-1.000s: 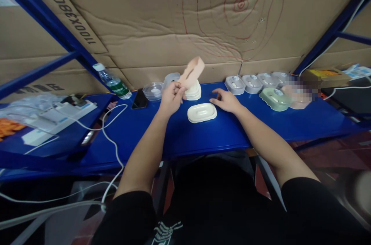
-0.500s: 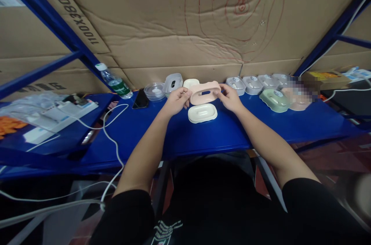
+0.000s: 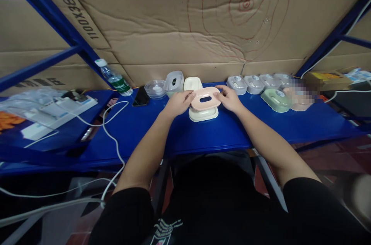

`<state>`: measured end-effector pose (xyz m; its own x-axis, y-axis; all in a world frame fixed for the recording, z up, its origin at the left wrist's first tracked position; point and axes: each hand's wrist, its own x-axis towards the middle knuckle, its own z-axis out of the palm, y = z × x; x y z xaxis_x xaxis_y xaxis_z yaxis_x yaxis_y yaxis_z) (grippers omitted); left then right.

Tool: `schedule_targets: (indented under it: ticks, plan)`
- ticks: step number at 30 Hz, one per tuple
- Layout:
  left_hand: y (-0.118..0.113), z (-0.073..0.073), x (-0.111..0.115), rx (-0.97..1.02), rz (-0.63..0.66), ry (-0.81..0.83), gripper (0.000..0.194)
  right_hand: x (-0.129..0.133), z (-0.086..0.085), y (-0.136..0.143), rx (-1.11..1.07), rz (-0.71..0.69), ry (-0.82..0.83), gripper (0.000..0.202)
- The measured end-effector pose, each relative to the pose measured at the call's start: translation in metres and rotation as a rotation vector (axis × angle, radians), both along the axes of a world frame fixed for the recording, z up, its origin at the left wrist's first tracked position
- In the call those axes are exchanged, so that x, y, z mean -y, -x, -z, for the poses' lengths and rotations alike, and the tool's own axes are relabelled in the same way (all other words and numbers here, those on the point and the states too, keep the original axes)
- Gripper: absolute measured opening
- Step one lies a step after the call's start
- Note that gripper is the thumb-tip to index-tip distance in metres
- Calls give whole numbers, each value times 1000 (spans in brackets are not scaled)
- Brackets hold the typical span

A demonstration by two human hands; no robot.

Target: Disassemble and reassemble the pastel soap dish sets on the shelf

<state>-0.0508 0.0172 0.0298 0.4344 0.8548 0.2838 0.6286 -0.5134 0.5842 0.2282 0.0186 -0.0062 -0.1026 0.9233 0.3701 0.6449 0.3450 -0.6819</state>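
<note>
A pink oval piece with a slot in its middle [image 3: 199, 102] is held between my two hands. My left hand [image 3: 179, 102] grips its left end and my right hand [image 3: 229, 99] grips its right end. Just below and partly behind it, a cream oval piece [image 3: 203, 115] rests on the blue table. Another cream piece [image 3: 192, 83] sits behind my left hand, beside a grey container with a slot [image 3: 174, 82].
A clear round container [image 3: 155, 89], a phone [image 3: 140, 96] and a water bottle [image 3: 117, 81] stand at the left. Several grey containers [image 3: 254, 84], a green one [image 3: 275, 101] and a pink one [image 3: 300, 102] are at the right. A white cable [image 3: 116, 140] crosses the table's left side.
The pink piece has come lower, now overlapping the cream piece on the table, and its face is turned more toward me. Both hands have kept hold of it.
</note>
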Motion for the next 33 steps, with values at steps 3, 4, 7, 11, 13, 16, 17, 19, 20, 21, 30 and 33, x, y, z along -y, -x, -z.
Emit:
schedule_targets:
  ticks: [3, 4, 7, 11, 13, 16, 17, 19, 20, 21, 30, 33]
  plan:
    - [1, 4, -3, -103, 8, -30, 45, 2, -1, 0, 76, -42, -10, 56]
    - [2, 6, -5, -130, 4, -30, 43, 3, -2, 0, 99, -61, -13, 54]
    - [4, 9, -8, -176, 23, 2, 40, 5, -4, 0, 166, -125, 11, 45]
    - [6, 11, -11, -224, 87, 23, 35, 8, -7, 1, 237, -191, 94, 38]
    - [7, 12, -11, -248, 95, 38, 33, 9, -9, 2, 248, -204, 116, 38]
    - [6, 12, -11, -270, 99, 64, 32, 9, -9, 3, 252, -221, 134, 36]
    - [6, 12, -10, -278, 101, 72, 31, 9, -9, 3, 257, -227, 139, 35]
    - [5, 12, -10, -297, 101, 90, 32, 9, -8, 4, 271, -234, 149, 33]
    - [5, 12, -10, -309, 100, 99, 33, 8, -8, 4, 277, -238, 155, 33]
    - [5, 12, -10, -323, 100, 109, 33, 8, -8, 4, 280, -242, 162, 32]
    - [7, 16, -14, -450, 99, 136, 40, 9, -7, 5, 322, -263, 177, 32]
    - [7, 17, -14, -452, 103, 141, 45, 10, -8, 5, 342, -261, 182, 33]
